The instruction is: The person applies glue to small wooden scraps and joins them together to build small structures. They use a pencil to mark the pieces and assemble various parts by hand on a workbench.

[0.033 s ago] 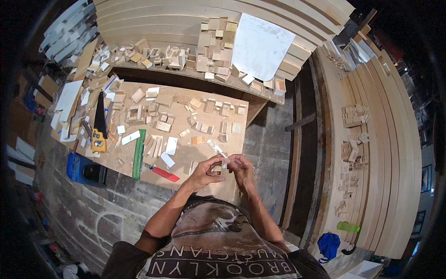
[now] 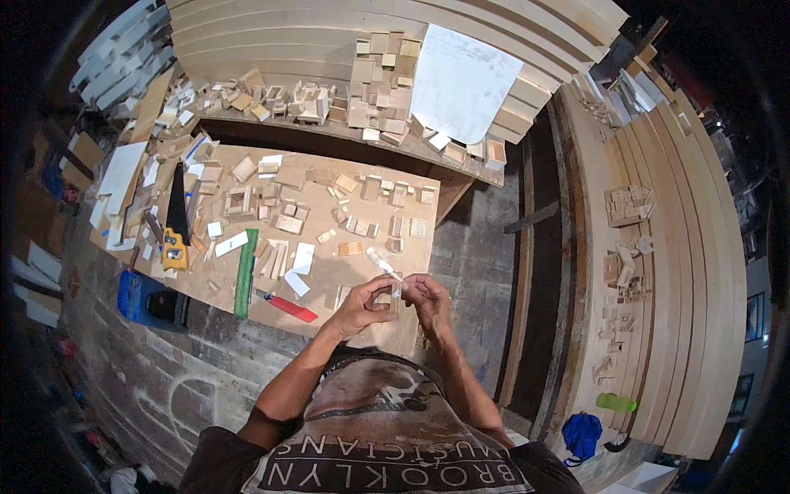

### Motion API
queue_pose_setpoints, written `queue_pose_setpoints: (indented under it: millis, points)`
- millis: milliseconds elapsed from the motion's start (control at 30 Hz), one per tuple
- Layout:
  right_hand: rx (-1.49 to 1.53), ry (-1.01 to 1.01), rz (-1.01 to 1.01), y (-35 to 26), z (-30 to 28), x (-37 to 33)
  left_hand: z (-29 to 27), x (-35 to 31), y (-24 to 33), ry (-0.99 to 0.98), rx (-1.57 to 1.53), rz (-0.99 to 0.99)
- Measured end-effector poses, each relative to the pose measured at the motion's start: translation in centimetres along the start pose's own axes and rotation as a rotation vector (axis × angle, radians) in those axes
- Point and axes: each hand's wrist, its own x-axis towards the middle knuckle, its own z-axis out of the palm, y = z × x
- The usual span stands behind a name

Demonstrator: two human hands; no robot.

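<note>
My left hand (image 2: pixel 364 309) is closed, thumb and fingers pinching a small pale wooden piece (image 2: pixel 396 301) above the table's near edge. From the other side my right hand (image 2: pixel 429 300) meets it, its fingertips pressed together close to the piece's upper end; what they pinch is too small to make out. Just beyond the fingers is a slim whitish bottle (image 2: pixel 378 258), tilted, its narrow end pointing at my fingertips. Whether it rests on the table or is held cannot be told. Small wood blocks, among them an orange-toned one (image 2: pixel 350 248), lie left of the bottle.
The plywood table (image 2: pixel 329 265) bears several small wooden assemblies (image 2: pixel 290 217), a yellow-handled saw (image 2: pixel 174 247), a green straight strip (image 2: pixel 245 276), a red-handled tool (image 2: pixel 292 309) and white cards (image 2: pixel 303 258). Stacked boards (image 2: pixel 683 288) stand at right; a shelf behind holds wooden boxes (image 2: pixel 311 105).
</note>
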Motion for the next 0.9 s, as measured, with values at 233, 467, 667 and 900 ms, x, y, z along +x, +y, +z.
queue_pose_setpoints:
  millis: [233,467,667,900]
  points:
    - [-0.348,-0.04,-0.204,-3.4,-2.7,-0.4,-0.4,0.5,-0.4,0.026,-0.02,0.076]
    - [-0.24,-0.112,-1.466,-30.2,-2.2,-11.8,-3.6,1.1,-1.5,0.317,0.56,0.178]
    - [-0.443,-0.725,-1.946,-33.7,3.9,-11.4,-10.4,3.4,-2.8,0.77,0.857,0.345]
    - [-0.413,-0.819,-1.993,-33.0,4.4,-10.7,-3.8,5.5,-9.1,0.243,0.893,0.547]
